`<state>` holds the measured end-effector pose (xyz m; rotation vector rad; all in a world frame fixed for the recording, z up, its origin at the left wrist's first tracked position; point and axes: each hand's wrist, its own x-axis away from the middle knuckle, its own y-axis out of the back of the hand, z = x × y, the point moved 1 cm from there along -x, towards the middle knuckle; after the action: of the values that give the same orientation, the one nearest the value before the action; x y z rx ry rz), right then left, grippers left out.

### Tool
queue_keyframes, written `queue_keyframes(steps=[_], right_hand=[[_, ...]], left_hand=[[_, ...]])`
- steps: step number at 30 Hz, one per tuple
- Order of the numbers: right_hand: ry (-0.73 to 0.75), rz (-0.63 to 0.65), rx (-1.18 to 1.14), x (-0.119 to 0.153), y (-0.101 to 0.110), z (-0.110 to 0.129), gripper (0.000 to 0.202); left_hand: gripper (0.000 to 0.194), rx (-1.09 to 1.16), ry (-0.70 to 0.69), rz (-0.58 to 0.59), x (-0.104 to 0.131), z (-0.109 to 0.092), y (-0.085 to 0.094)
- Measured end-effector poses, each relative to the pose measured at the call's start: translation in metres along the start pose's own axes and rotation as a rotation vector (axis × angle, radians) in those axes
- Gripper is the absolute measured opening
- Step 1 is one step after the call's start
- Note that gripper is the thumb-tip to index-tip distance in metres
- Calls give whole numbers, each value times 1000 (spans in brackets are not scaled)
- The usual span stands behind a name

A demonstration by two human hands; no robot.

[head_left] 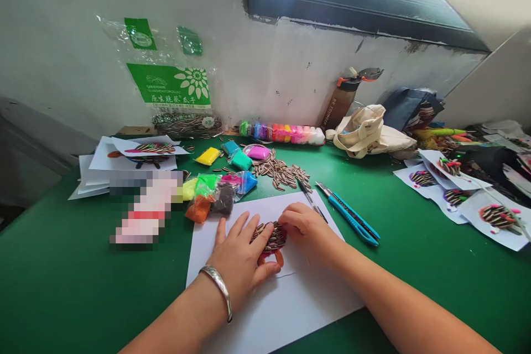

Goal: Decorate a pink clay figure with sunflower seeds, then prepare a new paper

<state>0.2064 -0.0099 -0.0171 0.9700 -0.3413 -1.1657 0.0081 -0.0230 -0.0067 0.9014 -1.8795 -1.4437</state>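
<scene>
On a white sheet of paper (249, 326) lies a small figure covered in striped sunflower seeds (277, 239), with brown-orange clay pieces (279, 258) at its lower edge. My left hand (238, 254), a silver bangle at its wrist, rests spread over the figure's left side, fingertips touching the seeds. At the figure's upper right edge, my right hand (305, 227) has its fingers pinched together. Whatever may be between those fingertips is hidden. Loose sunflower seeds (277, 170) are heaped just beyond the paper.
Bagged coloured clay (224, 199) lies beyond the paper's left corner. To the right are a pen (311, 199) and a blue utility knife (350, 215). Sheets with seed figures (495, 218) lie far right, others (124, 161) left. A brown bottle (339, 102) leans by the wall.
</scene>
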Motion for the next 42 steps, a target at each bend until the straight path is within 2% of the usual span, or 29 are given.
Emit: queue_keyframes(steps=[3, 6, 9, 15, 25, 30, 36, 42], right_hand=[[-25, 17, 7, 1, 3, -2, 21], [-117, 29, 50, 1, 11, -4, 23], [-178, 48, 113, 0, 16, -2, 12], [-160, 48, 158, -1, 12, 3, 16], [-131, 19, 168, -1, 2, -1, 18], [-136, 5, 156, -1, 1, 0, 19], [-147, -2, 103, -2, 6, 0, 17], [-187, -40, 123, -12, 17, -14, 17]], left_hand=[[62, -5, -3, 4, 0, 0, 1], [61, -4, -1, 10, 0, 0, 2], [61, 1, 7, 23, -1, 0, 3], [62, 6, 16, 40, -1, -3, 5], [59, -3, 41, 60, -4, -6, 9], [60, -12, 41, 38, -4, -4, 6], [64, -15, 1, 3, -2, 0, -3], [70, 22, -15, 37, 1, 3, 1]])
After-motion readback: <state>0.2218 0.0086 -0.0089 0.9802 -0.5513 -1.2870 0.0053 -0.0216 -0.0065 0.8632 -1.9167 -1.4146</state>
